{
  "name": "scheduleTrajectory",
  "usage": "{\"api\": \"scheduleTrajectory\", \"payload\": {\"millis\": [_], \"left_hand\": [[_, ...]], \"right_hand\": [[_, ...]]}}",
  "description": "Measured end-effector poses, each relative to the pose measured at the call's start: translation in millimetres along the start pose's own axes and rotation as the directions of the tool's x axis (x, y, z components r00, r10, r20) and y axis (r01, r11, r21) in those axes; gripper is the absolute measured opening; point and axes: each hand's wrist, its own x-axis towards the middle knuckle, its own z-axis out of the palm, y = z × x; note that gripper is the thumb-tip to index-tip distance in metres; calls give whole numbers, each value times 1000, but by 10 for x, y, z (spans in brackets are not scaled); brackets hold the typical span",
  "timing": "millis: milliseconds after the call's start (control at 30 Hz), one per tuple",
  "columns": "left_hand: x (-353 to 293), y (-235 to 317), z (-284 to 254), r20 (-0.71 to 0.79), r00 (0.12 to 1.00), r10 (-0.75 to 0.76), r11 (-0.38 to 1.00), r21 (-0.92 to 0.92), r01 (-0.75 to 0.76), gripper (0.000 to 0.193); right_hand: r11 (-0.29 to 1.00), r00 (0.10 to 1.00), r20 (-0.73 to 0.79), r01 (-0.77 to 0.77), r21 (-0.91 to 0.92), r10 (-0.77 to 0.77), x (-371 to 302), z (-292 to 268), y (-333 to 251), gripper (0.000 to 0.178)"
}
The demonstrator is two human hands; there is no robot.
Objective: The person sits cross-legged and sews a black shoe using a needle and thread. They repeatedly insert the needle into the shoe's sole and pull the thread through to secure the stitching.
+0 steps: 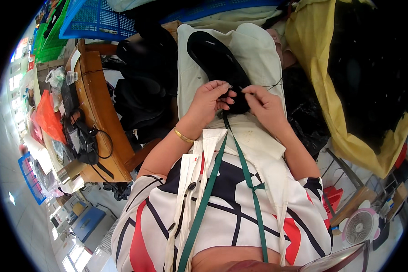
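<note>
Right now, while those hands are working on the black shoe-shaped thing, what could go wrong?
The thin dark thread sticking out beside the right hand might snag or tangle. The green cord hangs down close to the left hand, so it could get in the way. And the black shoe-shaped thing lies on loose white cloth, so it might slip if the cloth shifts.
</note>
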Motion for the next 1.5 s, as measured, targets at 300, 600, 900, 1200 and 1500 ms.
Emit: {"api": "scheduleTrajectory", "payload": {"millis": [300,600,900,1200,1500], "left_hand": [[-9,-41,-9,13,1000,5,999,-47,-5,15],[0,-52,-11,6,1000,0,999,-41,0,14],[3,-66,-12,0,1000,-2,998,-57,2,14],[-14,-62,1,-4,1000,7,997,-74,-7,16],[12,-166,-38,9,998,62,998,-17,-61,22]], "right_hand": [[980,995,12,101,-172,-101,48,153,44,14],[989,999,11,50,-143,-49,68,168,60,14],[991,999,20,44,-127,-42,77,175,69,14],[995,1000,28,4,-102,-1,86,177,44,13],[943,945,162,-306,130,285,98,139,98,10]]}}
